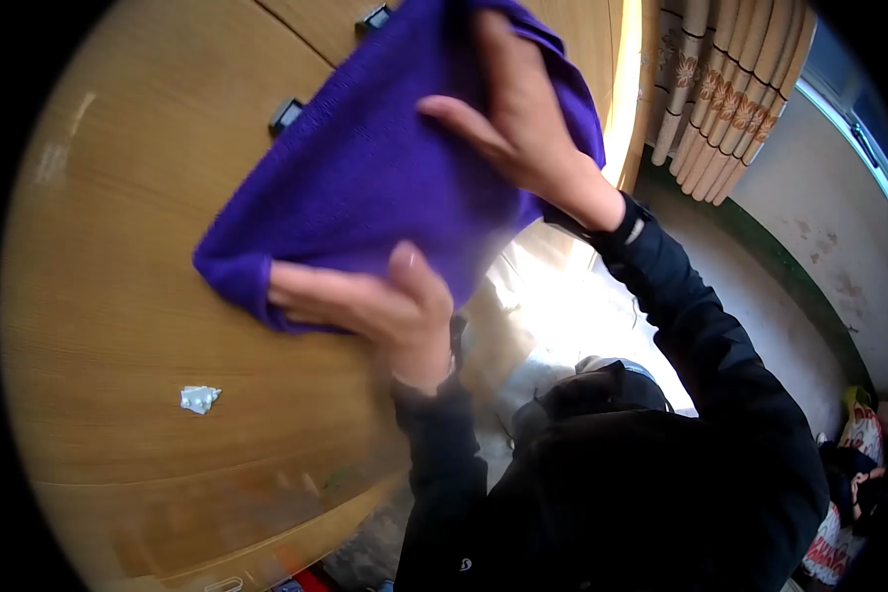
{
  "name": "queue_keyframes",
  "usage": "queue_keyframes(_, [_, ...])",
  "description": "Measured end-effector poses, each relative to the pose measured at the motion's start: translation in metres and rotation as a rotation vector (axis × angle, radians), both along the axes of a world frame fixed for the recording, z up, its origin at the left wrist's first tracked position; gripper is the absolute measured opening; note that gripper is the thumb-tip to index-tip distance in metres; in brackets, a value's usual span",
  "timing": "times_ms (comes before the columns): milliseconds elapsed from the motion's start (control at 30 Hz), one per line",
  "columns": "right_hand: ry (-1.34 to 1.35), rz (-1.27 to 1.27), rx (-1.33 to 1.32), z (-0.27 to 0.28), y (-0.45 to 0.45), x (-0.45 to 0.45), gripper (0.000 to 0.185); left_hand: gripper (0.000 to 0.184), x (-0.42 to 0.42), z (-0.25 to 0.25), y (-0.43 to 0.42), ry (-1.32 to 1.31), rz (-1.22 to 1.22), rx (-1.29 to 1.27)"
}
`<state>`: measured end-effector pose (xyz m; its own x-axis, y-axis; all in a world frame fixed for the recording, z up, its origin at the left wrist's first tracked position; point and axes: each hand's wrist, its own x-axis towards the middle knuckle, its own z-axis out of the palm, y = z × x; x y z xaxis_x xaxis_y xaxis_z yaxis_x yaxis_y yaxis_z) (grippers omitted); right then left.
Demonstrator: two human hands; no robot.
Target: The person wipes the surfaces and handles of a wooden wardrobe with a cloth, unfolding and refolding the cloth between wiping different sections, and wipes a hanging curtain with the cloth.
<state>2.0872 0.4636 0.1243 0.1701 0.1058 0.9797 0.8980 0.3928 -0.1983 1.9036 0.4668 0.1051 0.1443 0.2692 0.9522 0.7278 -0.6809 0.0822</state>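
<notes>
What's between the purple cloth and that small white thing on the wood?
In the head view, only bare wooden surface lies between the purple cloth and the small white thing.

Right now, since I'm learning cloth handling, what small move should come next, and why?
I'd probably draw the left hand gently away from the right hand to spread the purple cloth: cloth covers the left hand's fingertips near one corner, while the right hand shows over its farther part.

Left of the left hand [380, 308], the yellow-brown wooden desk [118, 266] gives passage around a small ragged white scrap [199, 399]; two small black blocks [285, 117] obstruct ahead of both hands.
</notes>
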Motion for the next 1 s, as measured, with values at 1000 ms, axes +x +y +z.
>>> queue_keyframes(1000, [0.202,0.291,-0.257,-0.152,-0.004,-0.027,0.018,0.027,0.004,-0.191,-0.019,0.501,0.290,-0.257])
